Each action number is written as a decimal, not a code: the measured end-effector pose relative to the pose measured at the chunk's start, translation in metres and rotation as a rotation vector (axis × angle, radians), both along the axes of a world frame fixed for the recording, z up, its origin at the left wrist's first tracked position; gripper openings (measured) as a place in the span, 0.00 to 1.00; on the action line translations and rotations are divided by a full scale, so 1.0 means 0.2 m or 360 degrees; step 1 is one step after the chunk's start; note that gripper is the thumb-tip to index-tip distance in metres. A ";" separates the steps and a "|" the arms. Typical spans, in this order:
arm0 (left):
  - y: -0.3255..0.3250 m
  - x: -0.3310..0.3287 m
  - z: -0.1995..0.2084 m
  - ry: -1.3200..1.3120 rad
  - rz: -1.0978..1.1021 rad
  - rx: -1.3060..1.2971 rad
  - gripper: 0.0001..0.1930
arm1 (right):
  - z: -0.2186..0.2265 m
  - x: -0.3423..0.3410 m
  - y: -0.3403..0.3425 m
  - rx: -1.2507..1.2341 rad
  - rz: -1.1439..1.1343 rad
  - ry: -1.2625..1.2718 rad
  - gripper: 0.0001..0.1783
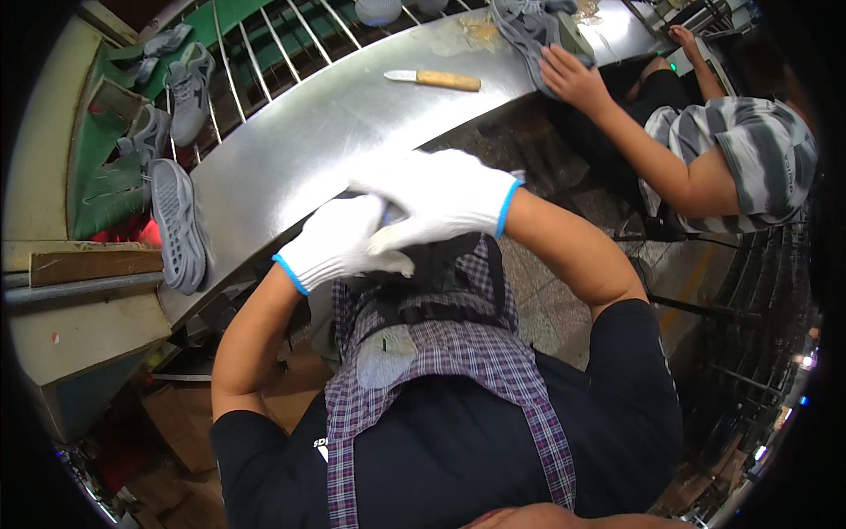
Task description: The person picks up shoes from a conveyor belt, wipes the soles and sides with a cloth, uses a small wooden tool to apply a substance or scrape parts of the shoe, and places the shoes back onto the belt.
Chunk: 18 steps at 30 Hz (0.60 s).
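Observation:
Both my hands wear white knit gloves with blue cuffs and meet above my lap, at the near edge of the metal bench (264, 163). My left hand (333, 236) has its fingers curled, partly covered by the other hand. My right hand (445, 198) reaches across it, fingers bent and overexposed in the glare. A small grey-blue patch shows between the two gloves; what it belongs to is hidden. Beyond my hands a short-bladed knife (448, 80) with a wooden handle lies on the bench. To the left, a grey sneaker (179, 225) stands tilted with its sole facing me.
More grey sneakers (189, 97) sit on the green conveyor (101, 189) at the left, beside metal bars (282, 48). At the far right, a co-worker's hand (571, 78) touches a grey shoe (527, 40) on the bench. Cardboard (181, 414) lies low at the left.

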<state>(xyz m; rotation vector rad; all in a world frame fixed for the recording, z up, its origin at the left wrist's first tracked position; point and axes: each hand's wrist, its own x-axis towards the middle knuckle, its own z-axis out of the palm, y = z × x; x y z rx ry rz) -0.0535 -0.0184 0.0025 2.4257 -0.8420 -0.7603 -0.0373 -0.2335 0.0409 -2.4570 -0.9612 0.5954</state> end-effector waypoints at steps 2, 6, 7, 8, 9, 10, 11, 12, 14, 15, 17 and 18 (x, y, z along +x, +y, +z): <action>0.09 -0.04 0.01 0.0158 0.0227 -0.0076 0.55 | -0.16 -0.01 -0.20 0.0215 -0.0222 0.0224 0.49; 0.36 -0.15 -0.26 0.0172 0.0535 -0.0606 0.40 | -0.91 -0.38 -0.39 0.1131 -0.1028 0.0874 0.43; 0.38 -0.14 -0.29 0.0096 0.0595 -0.0621 0.35 | -1.03 -0.46 -0.35 0.1353 -0.1211 0.0932 0.40; 0.39 -0.14 -0.32 0.0025 0.0659 -0.0631 0.30 | -1.06 -0.54 -0.28 0.1652 -0.1211 0.1004 0.42; 0.42 -0.16 -0.39 0.0184 0.0891 -0.0801 0.17 | -0.99 -0.56 -0.24 0.1727 -0.1313 0.0994 0.36; 0.42 -0.13 -0.40 0.0024 0.0845 -0.0791 0.16 | -0.87 -0.56 -0.25 0.1541 -0.1099 0.0747 0.29; 0.40 -0.10 -0.40 -0.0142 0.0793 -0.0783 0.15 | -0.75 -0.55 -0.29 0.1355 -0.0882 0.0494 0.24; 0.36 -0.07 -0.38 -0.0138 0.0755 -0.0744 0.15 | -0.65 -0.53 -0.32 0.1242 -0.0652 0.0284 0.13; 0.22 0.01 -0.29 -0.0158 0.0666 -0.0689 0.15 | -0.45 -0.40 -0.35 0.1258 -0.0145 0.0447 0.13; 0.16 0.02 -0.31 -0.0089 0.0707 -0.0783 0.16 | -0.37 -0.37 -0.31 0.1317 -0.0160 0.0790 0.17; 0.04 0.06 -0.34 0.0031 0.0780 -0.0988 0.19 | -0.31 -0.34 -0.24 0.1180 -0.0266 0.1077 0.33; 0.00 0.01 -0.25 -0.0270 0.0721 -0.0884 0.23 | -0.28 -0.35 -0.23 0.0990 -0.0296 0.0798 0.39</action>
